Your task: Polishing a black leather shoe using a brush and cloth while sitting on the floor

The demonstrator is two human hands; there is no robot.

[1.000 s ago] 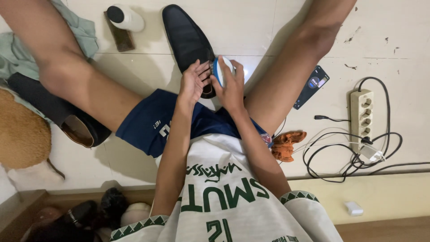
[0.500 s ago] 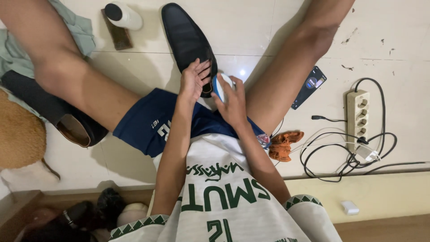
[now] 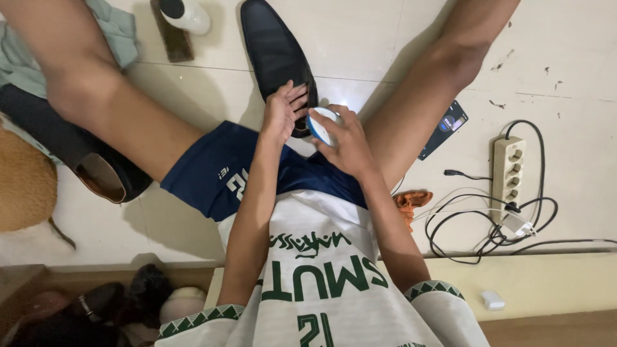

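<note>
Seated person on a pale tiled floor, legs spread, viewed from above. The left hand lies with fingers loosely spread across the heel end of a black leather dress shoe, which lies on the floor between the knees, toe pointing to 12 o'clock. The right hand is curled around a small round blue-and-white tin, probably polish, held just at 3 o'clock of the shoe's heel; whether its lid is on cannot be told. To work well here, the left hand should pin the shoe firmly so it does not slide on the smooth tile, while the right keeps the tin level and close to the leather. At 11 o'clock of the shoe lie a wooden brush and a white bottle with a dark cap. At 3 o'clock, beyond the right thigh, lie a dark phone and a power strip with tangled cables; an orange cloth lies near the right forearm.
</note>
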